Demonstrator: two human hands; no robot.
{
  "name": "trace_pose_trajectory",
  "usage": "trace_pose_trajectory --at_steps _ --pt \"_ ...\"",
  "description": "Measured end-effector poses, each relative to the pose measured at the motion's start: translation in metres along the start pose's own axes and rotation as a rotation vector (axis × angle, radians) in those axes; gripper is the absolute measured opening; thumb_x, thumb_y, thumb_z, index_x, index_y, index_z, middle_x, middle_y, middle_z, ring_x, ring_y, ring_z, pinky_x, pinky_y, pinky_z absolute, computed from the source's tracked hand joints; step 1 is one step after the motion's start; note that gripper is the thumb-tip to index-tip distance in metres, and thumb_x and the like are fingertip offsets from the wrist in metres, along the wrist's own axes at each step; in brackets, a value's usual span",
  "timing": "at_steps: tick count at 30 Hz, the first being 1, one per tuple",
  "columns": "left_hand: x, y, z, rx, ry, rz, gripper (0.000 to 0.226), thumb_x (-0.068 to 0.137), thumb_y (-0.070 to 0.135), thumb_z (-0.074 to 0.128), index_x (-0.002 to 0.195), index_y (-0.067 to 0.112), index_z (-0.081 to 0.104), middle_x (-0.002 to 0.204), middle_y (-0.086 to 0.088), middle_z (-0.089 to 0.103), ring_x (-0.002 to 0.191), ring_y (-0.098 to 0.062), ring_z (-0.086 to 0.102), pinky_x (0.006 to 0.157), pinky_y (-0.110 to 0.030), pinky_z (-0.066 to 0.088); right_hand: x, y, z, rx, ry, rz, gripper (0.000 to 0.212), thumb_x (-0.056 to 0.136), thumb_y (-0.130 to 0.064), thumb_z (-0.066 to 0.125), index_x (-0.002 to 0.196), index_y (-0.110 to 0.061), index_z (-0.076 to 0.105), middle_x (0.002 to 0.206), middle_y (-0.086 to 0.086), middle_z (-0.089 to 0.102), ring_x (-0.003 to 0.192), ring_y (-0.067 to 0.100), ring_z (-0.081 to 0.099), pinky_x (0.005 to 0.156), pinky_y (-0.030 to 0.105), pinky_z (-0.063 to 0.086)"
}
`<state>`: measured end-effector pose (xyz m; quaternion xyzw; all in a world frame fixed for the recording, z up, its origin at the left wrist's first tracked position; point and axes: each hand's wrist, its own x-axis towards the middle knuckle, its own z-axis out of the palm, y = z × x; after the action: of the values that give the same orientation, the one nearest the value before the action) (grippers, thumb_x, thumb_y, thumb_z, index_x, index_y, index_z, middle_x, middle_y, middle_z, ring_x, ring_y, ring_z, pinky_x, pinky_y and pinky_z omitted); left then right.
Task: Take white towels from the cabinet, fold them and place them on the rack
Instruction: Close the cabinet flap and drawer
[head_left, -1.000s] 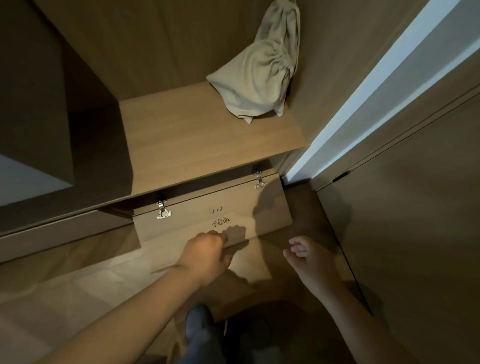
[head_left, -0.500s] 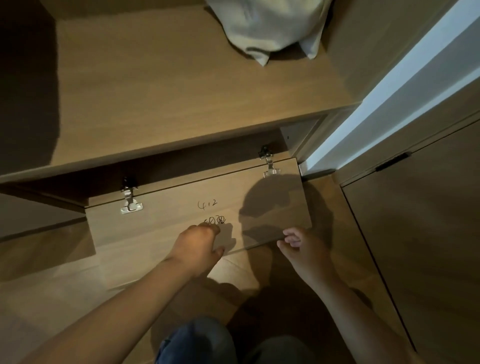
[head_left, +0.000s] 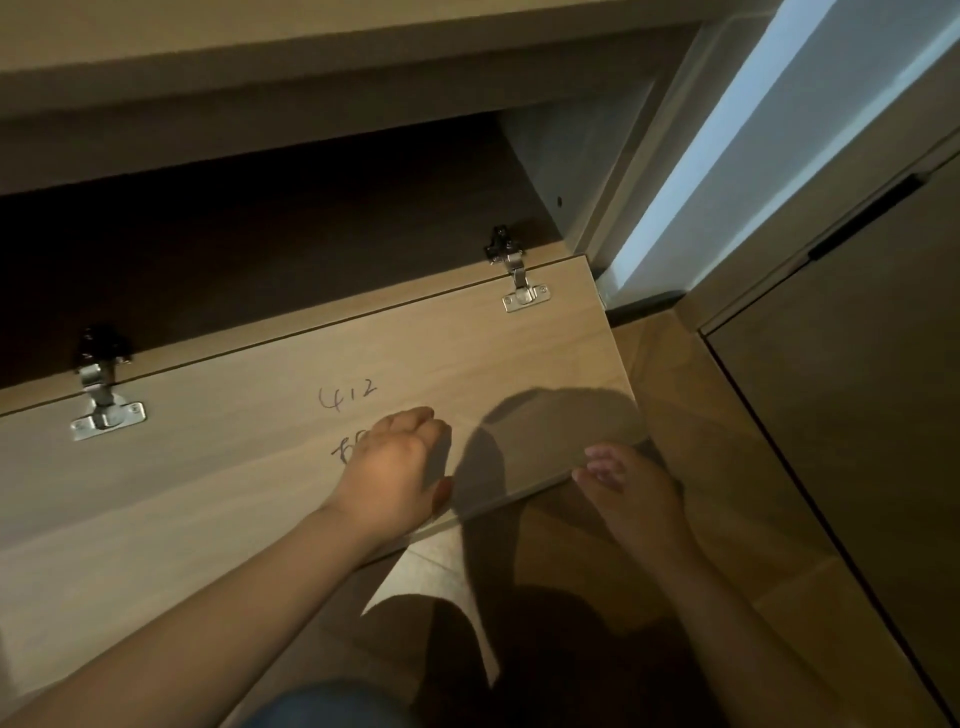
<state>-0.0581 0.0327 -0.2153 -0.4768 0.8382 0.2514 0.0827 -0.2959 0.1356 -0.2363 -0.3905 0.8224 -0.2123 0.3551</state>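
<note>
A low cabinet's wooden flap door (head_left: 249, 467) hangs open on two metal hinges, with "412" handwritten on its inner face. My left hand (head_left: 395, 467) lies on the door near its free edge, fingers curled on top and thumb at the edge, holding it. My right hand (head_left: 628, 488) hovers just off the door's right corner, fingers loosely curled and holding nothing. The cabinet opening (head_left: 260, 249) behind the door is dark, and no towel shows in it.
A wooden shelf edge (head_left: 311, 57) overhangs the opening. A bright white strip of wall (head_left: 737, 171) runs along the right, next to a dark closed door panel (head_left: 857, 389). Wood-look floor (head_left: 701, 519) lies below, with my knee (head_left: 332, 706) at the bottom.
My view has dropped lower and closer to the cabinet; the pale cloth bundle on the shelf has left the view. The flap door has swung further open under my left hand.
</note>
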Motion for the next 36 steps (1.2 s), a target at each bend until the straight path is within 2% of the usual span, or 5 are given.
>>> trace_pose_trajectory --at_steps 5,11,20,27,36 --pt "0.015 -0.001 0.019 0.066 0.059 0.08 0.065 0.088 0.048 0.06 0.144 0.022 0.038 0.156 -0.004 0.03 0.142 -0.025 0.028 0.117 -0.038 0.027 0.011 0.018 0.007 -0.011 0.069 -0.041 0.026 0.088 -0.037 0.068 0.113 -0.032 0.061 0.106 -0.013 0.064 0.1 0.007 0.062 0.086 0.036 0.055" --pt "0.024 0.007 0.044 0.187 0.081 0.053 0.082 0.08 0.059 0.061 0.146 0.023 0.029 0.161 -0.001 0.011 0.148 -0.027 0.007 0.117 -0.049 0.018 0.032 0.029 0.001 -0.078 0.198 -0.107 0.036 0.09 -0.036 0.065 0.123 -0.023 0.06 0.13 -0.004 0.047 0.09 0.0 0.051 0.066 0.007 0.034" --pt "0.02 0.013 0.061 0.251 0.139 0.056 0.084 0.078 0.065 0.06 0.143 0.022 0.029 0.161 -0.004 0.004 0.148 -0.034 0.0 0.114 -0.062 0.016 0.049 0.032 -0.006 -0.035 0.178 0.005 0.063 0.09 -0.031 0.067 0.146 -0.02 0.039 0.139 0.004 0.044 0.118 0.02 0.052 0.101 0.04 0.048" --pt "0.017 0.013 0.06 0.247 0.131 0.055 0.089 0.077 0.069 0.058 0.145 0.023 0.026 0.162 -0.002 -0.001 0.148 -0.034 -0.003 0.115 -0.062 0.012 0.063 0.039 -0.005 0.178 0.086 0.043 0.07 0.087 -0.028 0.071 0.143 -0.019 0.031 0.136 0.007 0.051 0.115 0.021 0.054 0.083 0.028 0.048" --pt "0.014 0.012 0.061 0.265 0.145 0.059 0.102 0.071 0.075 0.058 0.15 0.024 0.018 0.162 -0.003 -0.005 0.148 -0.032 -0.008 0.117 -0.06 0.007 0.071 0.048 -0.01 0.191 0.059 0.053 0.074 0.08 -0.034 0.078 0.142 -0.021 0.039 0.134 0.006 0.051 0.12 0.024 0.053 0.099 0.042 0.048"
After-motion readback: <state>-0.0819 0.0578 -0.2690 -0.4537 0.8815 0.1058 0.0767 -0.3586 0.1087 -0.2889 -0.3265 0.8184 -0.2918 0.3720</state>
